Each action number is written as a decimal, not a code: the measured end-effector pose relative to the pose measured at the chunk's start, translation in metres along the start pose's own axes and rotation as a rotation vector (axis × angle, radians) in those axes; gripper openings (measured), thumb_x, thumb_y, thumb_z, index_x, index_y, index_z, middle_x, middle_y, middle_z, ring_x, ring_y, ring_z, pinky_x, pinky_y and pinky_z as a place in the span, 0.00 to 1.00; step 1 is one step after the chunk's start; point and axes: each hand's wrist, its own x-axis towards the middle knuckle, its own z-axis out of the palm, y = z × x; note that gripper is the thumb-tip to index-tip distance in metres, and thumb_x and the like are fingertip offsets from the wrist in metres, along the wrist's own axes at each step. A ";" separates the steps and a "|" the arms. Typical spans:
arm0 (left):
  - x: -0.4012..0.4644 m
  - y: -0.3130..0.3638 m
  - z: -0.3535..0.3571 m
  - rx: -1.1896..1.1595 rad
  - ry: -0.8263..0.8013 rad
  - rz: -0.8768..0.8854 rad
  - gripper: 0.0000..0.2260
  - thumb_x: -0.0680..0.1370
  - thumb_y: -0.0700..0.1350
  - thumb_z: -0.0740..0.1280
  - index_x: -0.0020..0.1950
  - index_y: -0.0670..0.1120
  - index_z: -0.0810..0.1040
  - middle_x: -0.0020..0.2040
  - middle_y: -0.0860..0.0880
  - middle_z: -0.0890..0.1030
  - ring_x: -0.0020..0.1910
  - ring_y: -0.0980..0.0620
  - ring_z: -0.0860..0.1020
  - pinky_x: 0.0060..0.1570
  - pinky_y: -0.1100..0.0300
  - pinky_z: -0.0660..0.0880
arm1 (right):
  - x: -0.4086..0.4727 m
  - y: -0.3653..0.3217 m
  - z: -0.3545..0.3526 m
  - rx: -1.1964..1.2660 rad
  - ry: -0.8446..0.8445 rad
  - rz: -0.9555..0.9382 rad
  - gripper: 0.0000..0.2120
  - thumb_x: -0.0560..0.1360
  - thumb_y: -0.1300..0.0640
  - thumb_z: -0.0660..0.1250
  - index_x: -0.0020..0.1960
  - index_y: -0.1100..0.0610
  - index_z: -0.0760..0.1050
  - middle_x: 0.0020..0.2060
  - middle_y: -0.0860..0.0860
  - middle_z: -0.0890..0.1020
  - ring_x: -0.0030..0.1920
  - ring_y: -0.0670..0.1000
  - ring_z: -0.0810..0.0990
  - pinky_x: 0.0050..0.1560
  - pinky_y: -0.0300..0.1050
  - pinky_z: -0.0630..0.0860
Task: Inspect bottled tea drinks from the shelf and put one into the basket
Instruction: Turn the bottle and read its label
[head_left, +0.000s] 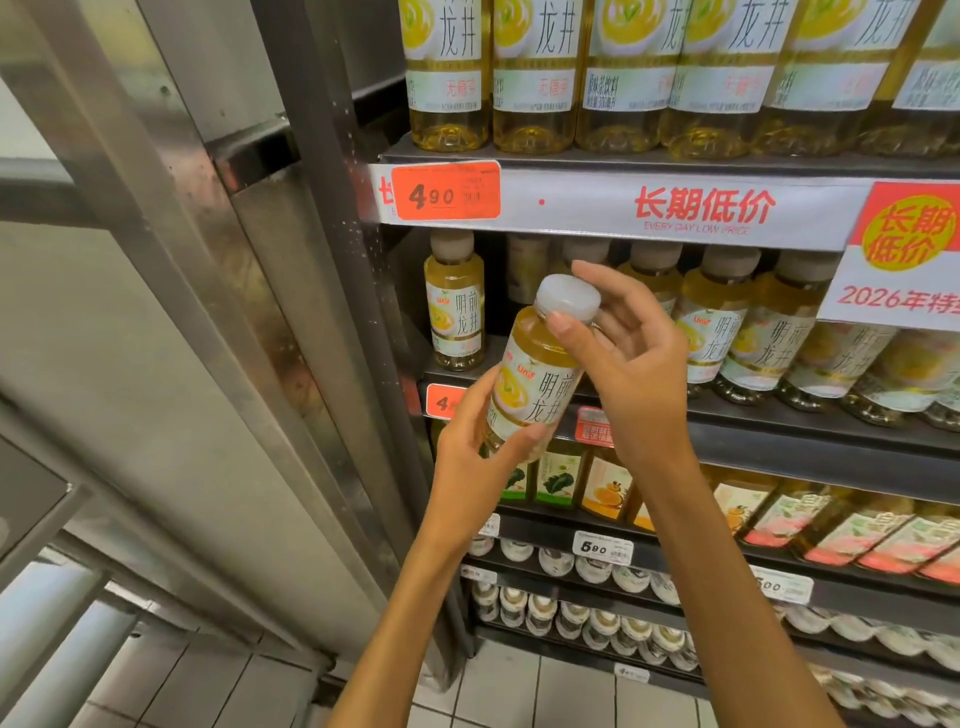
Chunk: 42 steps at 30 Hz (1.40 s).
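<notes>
A small bottle of yellow tea (537, 371) with a white cap and a pale label is held tilted in front of the shelf. My left hand (470, 447) grips its lower half from the left. My right hand (631, 364) holds its neck just under the cap, thumb in front and fingers behind. Several bottles of the same tea (748, 332) stand in a row on the shelf (779, 415) behind, one more bottle (454, 301) alone at the shelf's left end. No basket is in view.
Larger tea bottles (623, 73) fill the shelf above, over a white price strip (623, 208) with an orange 4.90 tag (445, 192). Lower shelves hold juice bottles (602, 486) and capped bottles (587, 618). A steel frame (234, 260) stands at left, with tiled floor (519, 696) below.
</notes>
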 end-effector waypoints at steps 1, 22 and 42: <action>-0.005 0.004 0.001 -0.032 -0.031 -0.018 0.25 0.72 0.49 0.71 0.68 0.48 0.71 0.60 0.53 0.81 0.60 0.54 0.78 0.54 0.63 0.75 | -0.001 -0.002 -0.001 0.011 0.002 0.026 0.20 0.71 0.59 0.71 0.61 0.60 0.73 0.55 0.53 0.81 0.56 0.48 0.81 0.55 0.41 0.78; -0.043 0.022 0.006 -0.055 -0.290 -0.481 0.35 0.69 0.72 0.54 0.68 0.52 0.73 0.58 0.49 0.82 0.58 0.49 0.80 0.66 0.46 0.70 | -0.022 0.006 -0.029 0.400 -0.125 0.414 0.19 0.78 0.58 0.63 0.69 0.54 0.71 0.57 0.56 0.82 0.57 0.52 0.81 0.54 0.46 0.78; -0.045 0.033 0.017 -0.094 -0.226 -0.490 0.24 0.74 0.69 0.54 0.61 0.58 0.75 0.60 0.51 0.81 0.59 0.52 0.79 0.66 0.46 0.70 | -0.021 -0.015 -0.025 0.153 -0.096 0.358 0.13 0.79 0.55 0.62 0.63 0.53 0.76 0.56 0.56 0.81 0.53 0.53 0.80 0.55 0.53 0.77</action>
